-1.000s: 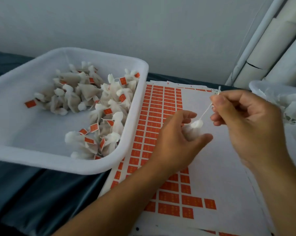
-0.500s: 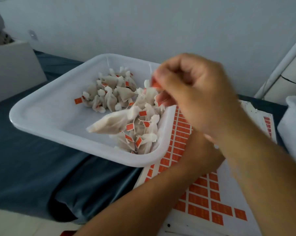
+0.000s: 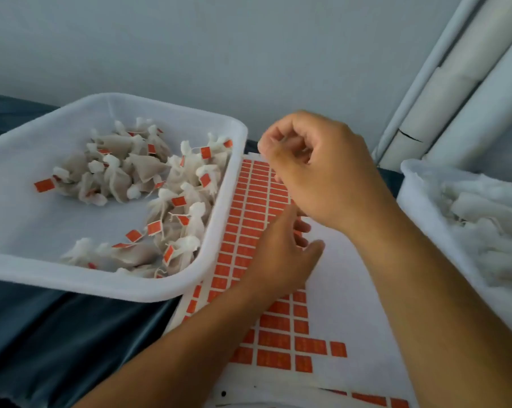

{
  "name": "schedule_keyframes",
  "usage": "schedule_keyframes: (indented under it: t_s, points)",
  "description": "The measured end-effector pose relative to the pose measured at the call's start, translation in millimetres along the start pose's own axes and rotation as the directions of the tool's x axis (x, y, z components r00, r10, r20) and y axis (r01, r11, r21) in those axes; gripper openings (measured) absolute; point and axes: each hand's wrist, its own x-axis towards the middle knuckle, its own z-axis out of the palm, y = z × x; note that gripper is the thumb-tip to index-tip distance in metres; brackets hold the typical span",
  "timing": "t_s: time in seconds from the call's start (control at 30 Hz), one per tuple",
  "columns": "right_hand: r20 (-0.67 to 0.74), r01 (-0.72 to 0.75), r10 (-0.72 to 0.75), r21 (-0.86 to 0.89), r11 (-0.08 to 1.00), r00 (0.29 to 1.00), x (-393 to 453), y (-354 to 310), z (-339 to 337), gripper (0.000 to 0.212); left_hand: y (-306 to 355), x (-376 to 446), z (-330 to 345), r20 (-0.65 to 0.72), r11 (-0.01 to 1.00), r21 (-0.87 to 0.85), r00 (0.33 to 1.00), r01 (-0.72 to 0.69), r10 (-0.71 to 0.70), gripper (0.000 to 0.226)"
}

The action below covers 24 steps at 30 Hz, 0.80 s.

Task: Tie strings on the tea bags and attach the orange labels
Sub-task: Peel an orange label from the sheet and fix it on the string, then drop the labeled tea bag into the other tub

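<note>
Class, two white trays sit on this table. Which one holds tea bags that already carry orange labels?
The left tray, beside the label sheet. Its tea bags show orange tags on strings; the right tray holds only plain white bags, no orange visible.

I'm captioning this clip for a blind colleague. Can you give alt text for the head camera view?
Two bare hands hover over a sheet of orange labels: the right hand with fingers curled, the left hand lower with fingers loosely spread. To the left, a white tray holds finished tea bags with orange tags; at the right edge, another white container holds untagged bags.
</note>
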Motion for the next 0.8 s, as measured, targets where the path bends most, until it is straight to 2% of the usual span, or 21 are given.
schedule_keyframes:
  t_s: [0.07, 0.17, 0.37, 0.47, 0.57, 0.63, 0.73, 0.8]
  points:
    - [-0.051, -0.097, 0.092, -0.114, 0.989, 0.994, 4.4, 24.2, -28.3, 0.011, -3.5, 1.3, 4.7, -0.023, 0.999, -0.007, 0.999, 0.043, -0.044, 0.042]
    - [-0.157, -0.279, 0.246, -0.241, 0.930, 0.956, 6.5, 69.0, -74.5, 0.009, -5.8, 2.9, 7.0, -0.044, 1.000, -0.011, 0.999, 0.009, -0.009, 0.045]
    - [-0.199, -0.574, 0.543, -0.399, 0.715, 0.816, -8.9, 154.7, -142.7, 0.017, -9.4, 5.9, 6.7, -0.081, 0.999, 0.049, 0.997, -0.010, 0.014, 0.040]
    - [-0.175, -0.645, 0.652, -0.472, 0.602, 0.737, -27.1, 189.4, -157.4, 0.024, -11.9, 7.2, 6.8, -0.084, 0.998, 0.063, 0.996, -0.027, 0.032, 0.039]
    - [-0.116, -0.678, 0.734, -0.501, 0.538, 0.669, -47.1, 213.5, -161.9, 0.029, -11.3, 7.0, 6.1, -0.071, 0.999, 0.039, 0.997, -0.022, 0.025, 0.038]
    - [-0.046, -0.683, 0.761, -0.479, 0.552, 0.647, -55.5, 223.8, -163.5, 0.025, -11.4, 7.2, 6.5, -0.070, 0.999, 0.042, 0.997, -0.024, 0.027, 0.037]
    - [0.035, -0.715, 0.780, -0.375, 0.589, 0.624, -59.5, 222.4, -166.3, 0.005, -13.3, 7.6, 6.2, -0.066, 0.999, 0.043, 0.997, -0.031, 0.034, 0.035]
    - [0.057, -0.708, 0.774, -0.366, 0.604, 0.631, -59.2, 220.0, -170.6, 0.023, -13.4, 7.1, 6.1, -0.061, 0.999, 0.030, 0.998, -0.028, 0.030, 0.035]
